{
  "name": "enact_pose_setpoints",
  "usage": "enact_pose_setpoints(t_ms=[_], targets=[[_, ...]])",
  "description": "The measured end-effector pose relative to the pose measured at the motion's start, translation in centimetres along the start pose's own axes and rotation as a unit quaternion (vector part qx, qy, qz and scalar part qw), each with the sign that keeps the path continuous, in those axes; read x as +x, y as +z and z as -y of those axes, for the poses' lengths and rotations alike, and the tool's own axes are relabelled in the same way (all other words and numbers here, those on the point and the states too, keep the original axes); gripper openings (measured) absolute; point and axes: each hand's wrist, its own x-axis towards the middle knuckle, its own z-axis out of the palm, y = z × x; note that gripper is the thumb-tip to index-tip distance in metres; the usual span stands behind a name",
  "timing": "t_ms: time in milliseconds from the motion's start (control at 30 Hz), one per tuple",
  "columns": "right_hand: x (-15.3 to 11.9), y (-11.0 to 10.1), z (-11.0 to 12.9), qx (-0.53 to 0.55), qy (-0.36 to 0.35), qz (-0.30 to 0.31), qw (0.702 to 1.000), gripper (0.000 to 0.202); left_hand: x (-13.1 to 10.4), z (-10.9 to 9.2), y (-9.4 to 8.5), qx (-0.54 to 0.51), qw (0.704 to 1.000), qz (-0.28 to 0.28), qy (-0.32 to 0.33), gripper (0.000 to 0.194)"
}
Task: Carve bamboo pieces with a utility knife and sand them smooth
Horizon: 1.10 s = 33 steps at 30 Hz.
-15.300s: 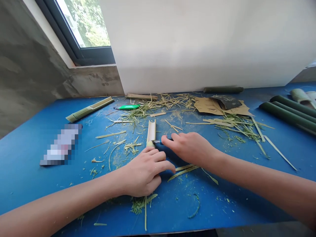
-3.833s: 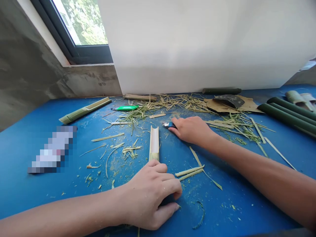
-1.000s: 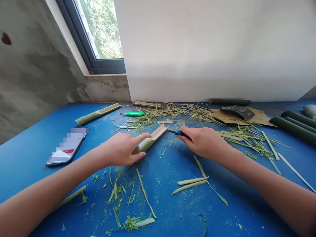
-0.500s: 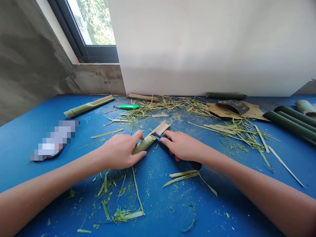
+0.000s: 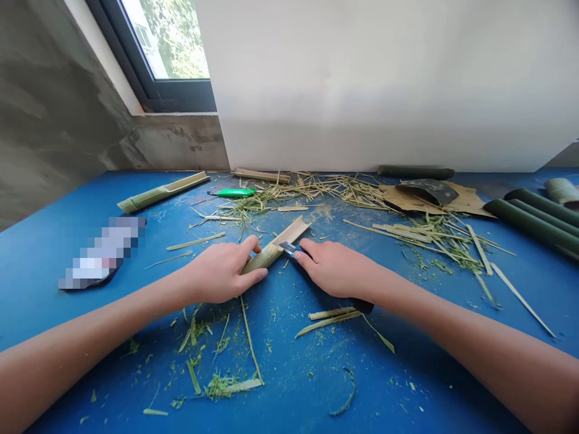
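Observation:
A bamboo piece (image 5: 265, 257) lies slanted on the blue table, its far end cut open into a trough (image 5: 294, 229). My left hand (image 5: 221, 270) grips its near end, thumb on the near side and fingers on the far side. In my right hand (image 5: 328, 265) is a utility knife (image 5: 289, 248) with blue on its body, its dark handle end sticking out under the wrist. The blade's tip rests at the edge of the open cut in the bamboo, just beyond my left fingers.
A green utility knife (image 5: 234, 193) and another cut bamboo piece (image 5: 165, 190) lie at the back left. A blurred-out phone-like object (image 5: 102, 256) is at left. Shavings (image 5: 316, 188) litter the table (image 5: 407, 386). Dark green bamboo tubes (image 5: 538, 223) and brown cardboard (image 5: 468, 204) sit right.
The knife blade has shifted very slightly along the bamboo's cut edge. Both hands keep their holds; the whole view has moved a little.

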Motion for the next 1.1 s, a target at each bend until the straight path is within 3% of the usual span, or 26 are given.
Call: enact_pose_setpoints(t_ms=[200, 433, 833, 1100], targets=[[0.0, 0.7, 0.4, -0.071, -0.021, -0.029, 0.997, 0.055, 0.1, 0.1, 0.1, 0.001, 1.000, -0.001, -0.001, 0.043], [0.0, 0.6, 0.3, -0.101, -0.043, -0.019, 0.994, 0.048, 0.2, -0.2, 0.1, 0.014, 1.000, 0.000, 0.000, 0.043], [0.1, 0.5, 1.4, -0.032, 0.023, -0.001, 0.999, 0.049, 0.2, -0.4, 0.3, 0.017, 1.000, -0.012, -0.011, 0.042], [-0.1, 0.5, 1.3, -0.073, 0.014, -0.018, 0.997, 0.053, 0.4, 0.0, 0.4, -0.012, 1.000, -0.013, 0.006, 0.039]])
